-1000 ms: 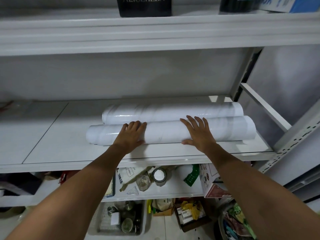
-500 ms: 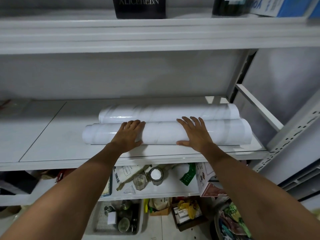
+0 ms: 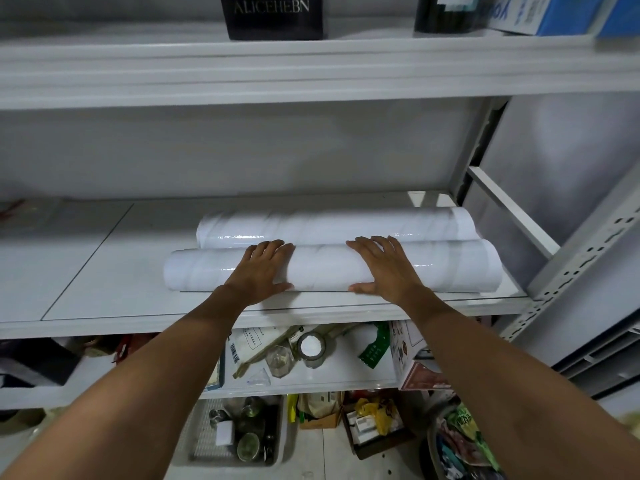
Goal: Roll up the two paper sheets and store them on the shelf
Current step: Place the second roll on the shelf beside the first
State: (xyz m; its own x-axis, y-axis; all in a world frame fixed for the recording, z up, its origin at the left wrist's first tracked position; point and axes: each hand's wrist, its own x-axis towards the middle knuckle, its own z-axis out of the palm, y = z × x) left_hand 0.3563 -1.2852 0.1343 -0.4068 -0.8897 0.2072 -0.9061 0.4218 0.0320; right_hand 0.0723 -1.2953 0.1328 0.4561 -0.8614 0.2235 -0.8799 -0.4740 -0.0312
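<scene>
Two white rolled paper sheets lie side by side on the white shelf [image 3: 104, 271], lengthwise along it. The rear roll [image 3: 332, 225] rests further in; the front roll [image 3: 325, 270] sits against it, nearer the shelf's edge. My left hand [image 3: 259, 271] lies flat over the front roll left of its middle, fingers spread across the top. My right hand [image 3: 384, 268] presses on the same roll right of its middle, thumb at the roll's near side. Neither hand wraps around the roll.
A black box [image 3: 273, 15], a dark container [image 3: 446, 12] and a blue-white box [image 3: 540, 12] stand on the shelf above. A metal upright [image 3: 585, 258] and crossbar [image 3: 509, 209] close the right side. Jars, packets and a basket crowd the lower shelves and floor.
Both hands stay flat on the front roll; the roll and hands have barely shifted. The camera view has drifted slightly.
</scene>
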